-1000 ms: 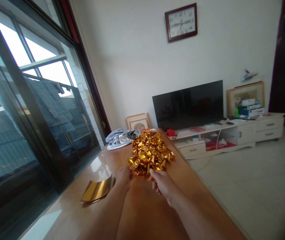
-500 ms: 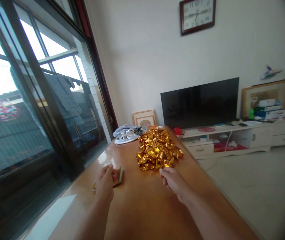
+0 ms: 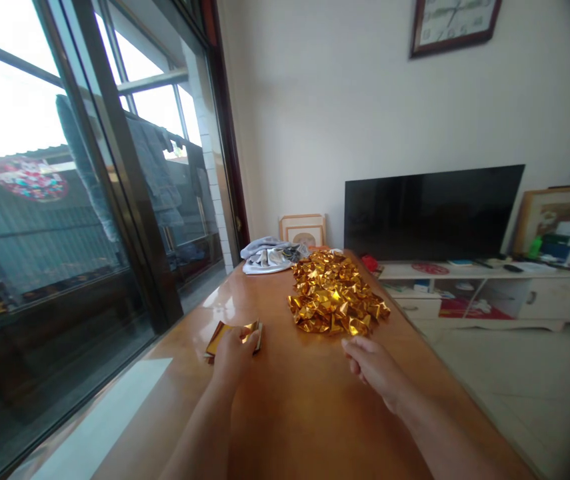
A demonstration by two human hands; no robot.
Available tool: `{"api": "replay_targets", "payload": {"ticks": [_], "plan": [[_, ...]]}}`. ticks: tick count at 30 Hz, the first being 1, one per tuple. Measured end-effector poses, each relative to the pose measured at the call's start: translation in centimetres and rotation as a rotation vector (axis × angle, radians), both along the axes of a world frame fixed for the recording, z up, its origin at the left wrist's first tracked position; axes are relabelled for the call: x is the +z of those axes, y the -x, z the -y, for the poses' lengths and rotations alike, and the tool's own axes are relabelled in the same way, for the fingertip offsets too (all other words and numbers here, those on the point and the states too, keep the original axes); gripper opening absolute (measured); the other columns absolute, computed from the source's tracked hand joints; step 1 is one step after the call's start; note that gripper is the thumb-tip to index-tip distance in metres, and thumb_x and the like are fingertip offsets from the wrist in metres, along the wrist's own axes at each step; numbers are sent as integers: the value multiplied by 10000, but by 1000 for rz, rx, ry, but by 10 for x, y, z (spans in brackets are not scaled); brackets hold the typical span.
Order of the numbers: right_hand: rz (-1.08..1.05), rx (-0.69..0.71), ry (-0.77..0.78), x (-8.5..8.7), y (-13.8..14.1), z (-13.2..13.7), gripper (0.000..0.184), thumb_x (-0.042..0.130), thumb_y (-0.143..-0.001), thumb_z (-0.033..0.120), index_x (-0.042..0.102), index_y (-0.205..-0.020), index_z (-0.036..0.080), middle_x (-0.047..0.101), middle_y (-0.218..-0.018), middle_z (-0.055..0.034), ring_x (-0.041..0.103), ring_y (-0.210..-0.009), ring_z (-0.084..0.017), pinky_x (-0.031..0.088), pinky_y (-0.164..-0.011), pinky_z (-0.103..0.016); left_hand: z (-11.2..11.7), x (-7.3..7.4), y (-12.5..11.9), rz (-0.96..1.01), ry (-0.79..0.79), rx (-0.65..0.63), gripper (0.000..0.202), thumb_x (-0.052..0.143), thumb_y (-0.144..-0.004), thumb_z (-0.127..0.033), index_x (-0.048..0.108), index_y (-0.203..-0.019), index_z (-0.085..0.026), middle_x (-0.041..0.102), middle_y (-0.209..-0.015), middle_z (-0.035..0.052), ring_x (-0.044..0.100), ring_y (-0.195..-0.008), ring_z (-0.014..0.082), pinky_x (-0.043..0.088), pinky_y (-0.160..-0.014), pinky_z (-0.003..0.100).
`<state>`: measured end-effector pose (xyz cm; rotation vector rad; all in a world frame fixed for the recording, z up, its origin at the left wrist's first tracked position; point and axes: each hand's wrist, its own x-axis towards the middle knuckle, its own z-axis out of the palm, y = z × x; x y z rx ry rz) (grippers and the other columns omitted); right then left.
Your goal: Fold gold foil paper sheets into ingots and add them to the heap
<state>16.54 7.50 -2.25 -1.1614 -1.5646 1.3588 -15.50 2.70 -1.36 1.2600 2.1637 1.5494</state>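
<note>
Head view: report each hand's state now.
Left hand: closed on the folded gold foil.
Right hand: loosely curled, nothing visible in it, beside the crumpled gold foil pile.

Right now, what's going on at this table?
A person is working with bare hands at a wooden table. Their left hand lies over a piece of folded gold foil, and the foil shows around the fingers. Their right hand holds nothing that shows and sits just in front of a heap of crumpled gold foil in the middle of the table. A grey cloth lies beyond the heap.
</note>
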Motion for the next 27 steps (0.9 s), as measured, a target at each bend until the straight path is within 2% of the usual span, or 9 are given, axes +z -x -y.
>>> {"api": "replay_targets", "payload": {"ticks": [3, 8, 11, 17, 27], "plan": [[31, -5, -18, -2, 1, 0, 374, 520, -893, 559, 506, -770, 206, 511, -574, 37, 401, -503, -108, 294, -492, -243, -2, -4, 0, -115, 15, -49, 214, 767, -658, -386, 669, -661, -196, 659, -702, 40, 600, -749, 234, 315, -645, 274], [39, 0, -10, 1, 3, 2, 351, 505, -907, 529, 511, -777, 204, 504, -554, 44, 391, -493, -107, 288, -492, -242, -3, -8, 4, -204, 64, -57, 166, 782, -662, -323, 668, -661, -203, 669, -741, 50, 596, -754, 232, 305, -666, 271], [57, -8, -4, 5, 4, 4, 325, 505, -909, 496, 520, -777, 199, 518, -568, 39, 402, -501, -105, 285, -496, -239, -3, -7, 5, -221, 106, -66, 164, 763, -685, -318, 662, -626, -203, 651, -686, 44, 583, -696, 224, 288, -644, 275], [53, -8, -9, 7, 5, 6, 311, 513, -905, 469, 517, -757, 196, 521, -564, 38, 416, -502, -104, 289, -499, -236, -4, -7, 6, -241, 162, -46, 298, 673, -757, -312, 571, -498, -205, 560, -535, 37, 519, -587, 209, 211, -598, 291], [46, -2, -11, 7, 4, 6, 311, 531, -896, 488, 522, -771, 203, 529, -563, 41, 403, -489, -105, 285, -500, -239, -6, -10, 14, -215, 189, -12, 309, 648, -733, -258, 531, -450, -214, 528, -471, 18, 498, -533, 196, 200, -567, 294]]}}
